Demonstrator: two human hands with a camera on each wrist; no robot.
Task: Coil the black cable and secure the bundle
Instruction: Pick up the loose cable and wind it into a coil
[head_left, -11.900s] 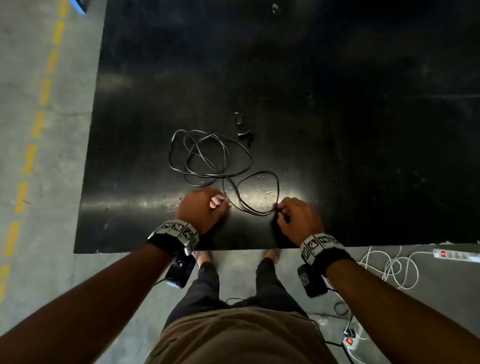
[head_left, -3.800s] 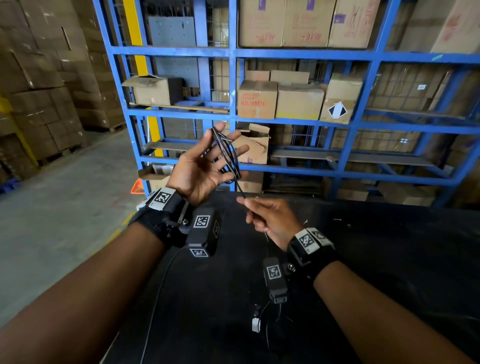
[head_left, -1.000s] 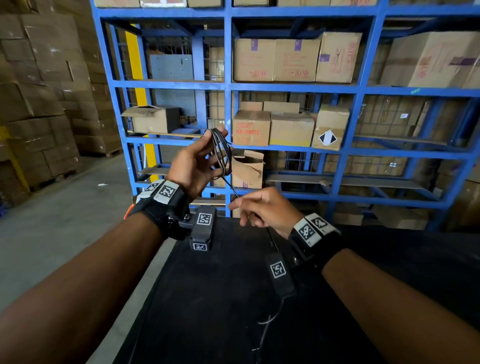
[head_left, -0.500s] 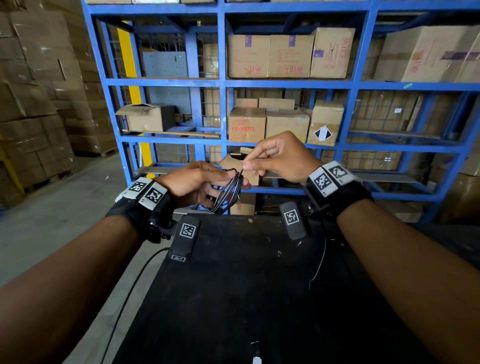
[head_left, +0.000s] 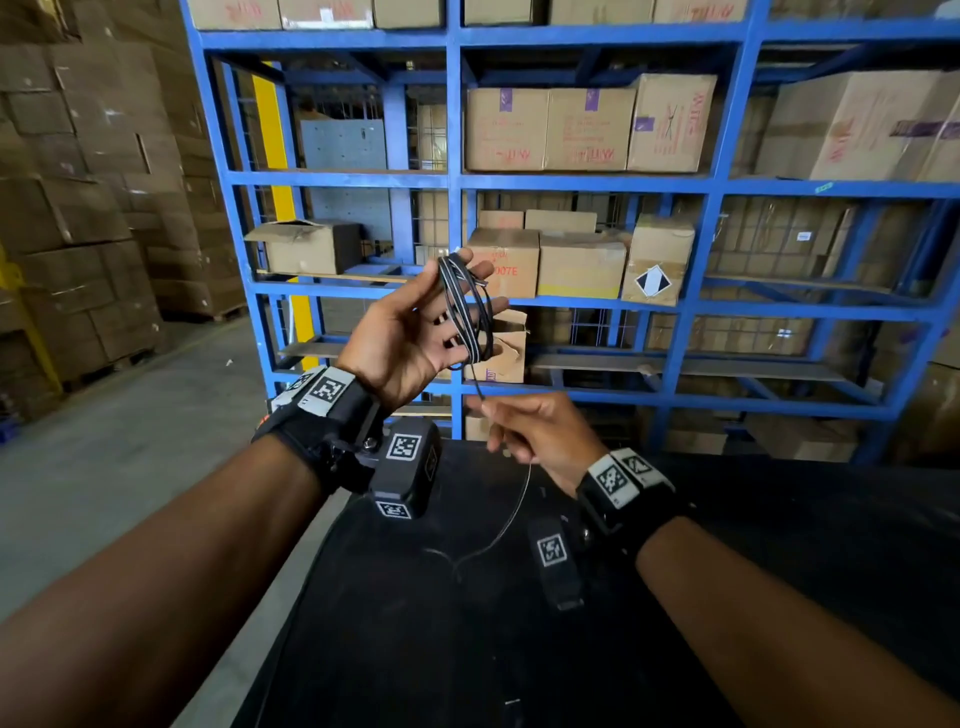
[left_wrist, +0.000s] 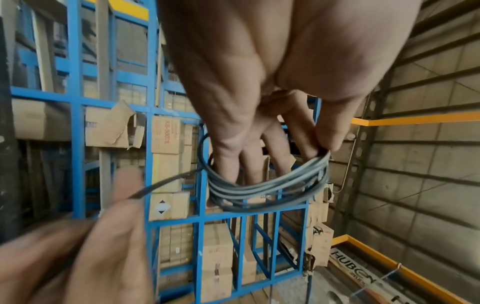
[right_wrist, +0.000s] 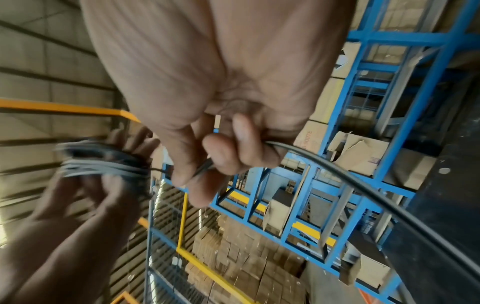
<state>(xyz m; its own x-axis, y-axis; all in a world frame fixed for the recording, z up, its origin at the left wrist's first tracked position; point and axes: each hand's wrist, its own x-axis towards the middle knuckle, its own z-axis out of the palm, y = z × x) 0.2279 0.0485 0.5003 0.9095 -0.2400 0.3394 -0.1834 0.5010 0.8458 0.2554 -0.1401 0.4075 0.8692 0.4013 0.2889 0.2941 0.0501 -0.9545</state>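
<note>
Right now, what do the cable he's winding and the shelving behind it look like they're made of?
The black cable, coiled round the left hand, looks like a thin wire in smooth rubber or plastic sheathing: it bends into tight loops and shows a dull grey sheen. The blue rack looks like painted steel, with straight, square-edged beams carrying cardboard boxes; the metal itself is a guess.

Warehouse, blue steel racking (head_left: 587, 182), stacked cardboard boxes (head_left: 550, 130), concrete floor (head_left: 130, 457)
</note>
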